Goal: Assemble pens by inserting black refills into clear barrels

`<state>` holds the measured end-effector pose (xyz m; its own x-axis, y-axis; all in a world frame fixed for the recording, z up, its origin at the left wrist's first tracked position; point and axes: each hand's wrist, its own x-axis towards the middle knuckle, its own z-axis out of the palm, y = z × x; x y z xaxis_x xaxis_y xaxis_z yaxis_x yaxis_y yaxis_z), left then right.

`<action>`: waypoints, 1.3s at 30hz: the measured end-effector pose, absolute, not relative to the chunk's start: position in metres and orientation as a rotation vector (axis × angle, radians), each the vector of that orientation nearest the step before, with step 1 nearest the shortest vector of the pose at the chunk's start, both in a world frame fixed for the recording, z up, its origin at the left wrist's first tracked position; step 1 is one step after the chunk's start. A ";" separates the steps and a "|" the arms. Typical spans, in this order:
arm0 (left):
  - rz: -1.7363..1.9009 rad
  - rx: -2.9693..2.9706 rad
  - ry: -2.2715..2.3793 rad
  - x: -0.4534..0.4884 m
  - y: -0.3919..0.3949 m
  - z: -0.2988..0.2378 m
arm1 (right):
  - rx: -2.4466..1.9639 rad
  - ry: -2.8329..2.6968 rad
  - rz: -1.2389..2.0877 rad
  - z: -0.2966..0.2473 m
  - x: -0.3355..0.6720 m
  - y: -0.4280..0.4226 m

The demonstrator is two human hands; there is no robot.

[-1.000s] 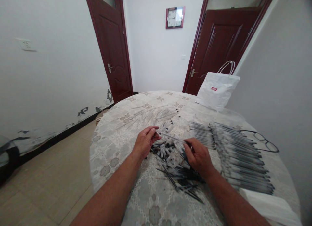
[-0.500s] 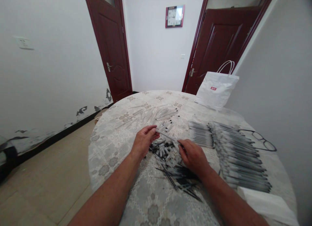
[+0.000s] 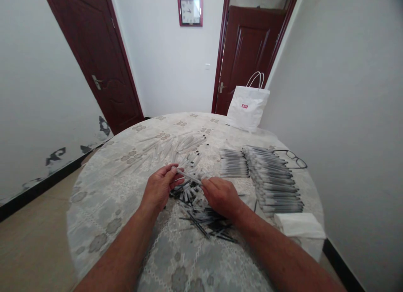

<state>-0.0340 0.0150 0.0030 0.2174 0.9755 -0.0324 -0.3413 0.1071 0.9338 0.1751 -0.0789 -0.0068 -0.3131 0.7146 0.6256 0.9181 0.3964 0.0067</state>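
Item, 1 slim tube [image 3: 189, 177], grey-white: held aslant above table [image 3: 100, 187], approx. mid-table, betw. both hands. L hand [image 3: 162, 182]: grip pinched on tube's L end, thumb & fingertips together on it. R hand [image 3: 220, 195]: grip clamped round tube's other end, knuckles up, fingers curled; exact finger placing hidden from where I stand. Item, 1 mixed heap [image 3: 188, 194], sm. white & black pcs: directly below tube, betw. hands. Item, qty. dark thin rods [image 3: 217, 227]: loose, crisscrossed, on near side of heap, partly under R hand. Item, qty. clear tubes [image 3: 189, 144]: strewn beyond L hand, pointing var. directions. Item, 1 sm. row of pens [image 3: 233, 164]: laid side by side, beyond R hand. Item, 1 lg. stack of pens [image 3: 273, 180]: same lie, dark ends to R, just R of sm. row. Item, 1 pr. glasses [image 3: 294, 158], dark frame: at lg. stack's far R corner. Item, 1 white packet [image 3: 300, 225]: flat, near R forearm, nr. table edge. Item, 1 white bag [image 3: 248, 109], w/ 2 loop handles & red label: upright at far R of table. Tablecloth: pale, floral pattern.
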 end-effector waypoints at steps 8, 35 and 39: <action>1.161 0.925 0.827 -0.029 0.012 0.005 | -1.398 -2.046 -0.077 0.003 0.167 -0.085; 0.937 1.503 0.768 -0.010 -0.018 0.006 | -1.366 -2.181 0.004 0.021 0.198 -0.082; 1.090 1.365 0.854 -0.017 -0.010 0.011 | -1.765 -2.135 -0.189 0.025 0.241 -0.078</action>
